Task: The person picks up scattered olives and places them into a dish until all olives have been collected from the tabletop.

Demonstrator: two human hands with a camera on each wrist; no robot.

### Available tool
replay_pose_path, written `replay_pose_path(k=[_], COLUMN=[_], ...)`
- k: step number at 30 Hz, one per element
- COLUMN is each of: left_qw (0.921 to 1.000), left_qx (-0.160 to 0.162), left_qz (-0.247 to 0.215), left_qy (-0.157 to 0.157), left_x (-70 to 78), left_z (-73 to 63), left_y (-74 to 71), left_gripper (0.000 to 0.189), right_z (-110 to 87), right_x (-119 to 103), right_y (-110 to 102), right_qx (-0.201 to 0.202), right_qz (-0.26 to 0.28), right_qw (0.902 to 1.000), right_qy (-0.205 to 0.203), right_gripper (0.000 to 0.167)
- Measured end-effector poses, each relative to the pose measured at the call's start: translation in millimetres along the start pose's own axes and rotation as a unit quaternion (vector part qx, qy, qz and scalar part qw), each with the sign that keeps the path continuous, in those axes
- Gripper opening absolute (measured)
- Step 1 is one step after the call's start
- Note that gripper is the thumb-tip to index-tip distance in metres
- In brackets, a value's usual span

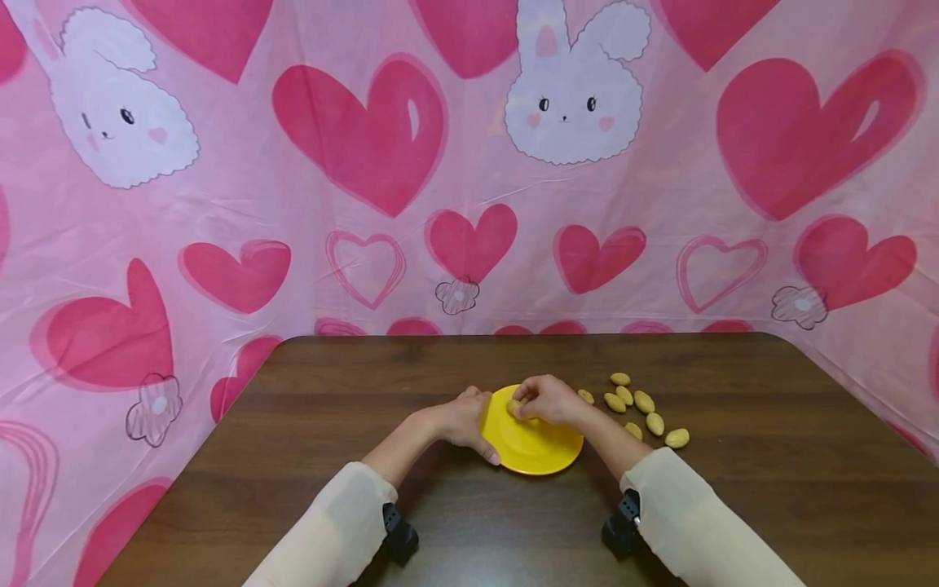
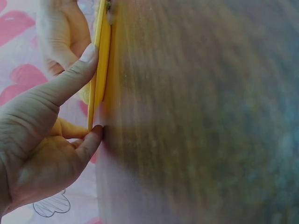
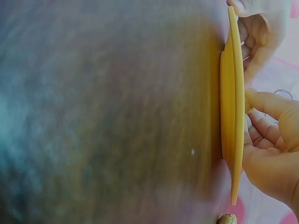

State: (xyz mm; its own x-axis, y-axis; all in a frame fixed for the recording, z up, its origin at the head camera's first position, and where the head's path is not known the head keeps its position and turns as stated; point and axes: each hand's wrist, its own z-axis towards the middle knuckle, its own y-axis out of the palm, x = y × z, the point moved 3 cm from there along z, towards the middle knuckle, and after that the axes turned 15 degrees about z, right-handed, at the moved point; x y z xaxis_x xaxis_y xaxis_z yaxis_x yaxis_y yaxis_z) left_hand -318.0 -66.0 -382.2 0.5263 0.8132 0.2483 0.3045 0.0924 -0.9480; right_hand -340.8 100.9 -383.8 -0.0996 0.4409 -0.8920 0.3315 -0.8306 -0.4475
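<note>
A round yellow plate [image 1: 539, 452] lies on the table between the two hands. My left hand [image 1: 464, 420] holds the plate's left side, with its thumb [image 2: 77, 77] along the near rim and its fingers at the far-left rim. Over the plate's upper left part, my right hand [image 1: 550, 401] pinches a small potato [image 1: 513, 406] between thumb and fingertips. In the right wrist view that potato [image 3: 248, 100] shows close against the plate's top face, partly covered by the fingers.
Several more small yellow-brown potatoes [image 1: 644, 401] lie loose on the brown wooden table [image 1: 308, 456] to the plate's right, some near the right forearm. A pink cloth [image 1: 462, 179] with hearts and rabbits hangs behind the table. Each wrist carries a black camera [image 1: 399, 534].
</note>
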Motion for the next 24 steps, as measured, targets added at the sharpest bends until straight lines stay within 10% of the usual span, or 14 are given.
replay_pose_path(k=[24], left_qw=[0.9997], left_qx=[0.007], left_qz=[0.022], left_qy=[0.007], left_x=[0.5], left_z=[1.7], left_y=[0.9], left_gripper=[0.086], right_z=[-2.9], right_x=[0.6], right_y=[-7.8], right_qx=[-0.02], right_qz=[0.019], right_qw=[0.9996], right_qy=[-0.007], right_gripper=[0.021])
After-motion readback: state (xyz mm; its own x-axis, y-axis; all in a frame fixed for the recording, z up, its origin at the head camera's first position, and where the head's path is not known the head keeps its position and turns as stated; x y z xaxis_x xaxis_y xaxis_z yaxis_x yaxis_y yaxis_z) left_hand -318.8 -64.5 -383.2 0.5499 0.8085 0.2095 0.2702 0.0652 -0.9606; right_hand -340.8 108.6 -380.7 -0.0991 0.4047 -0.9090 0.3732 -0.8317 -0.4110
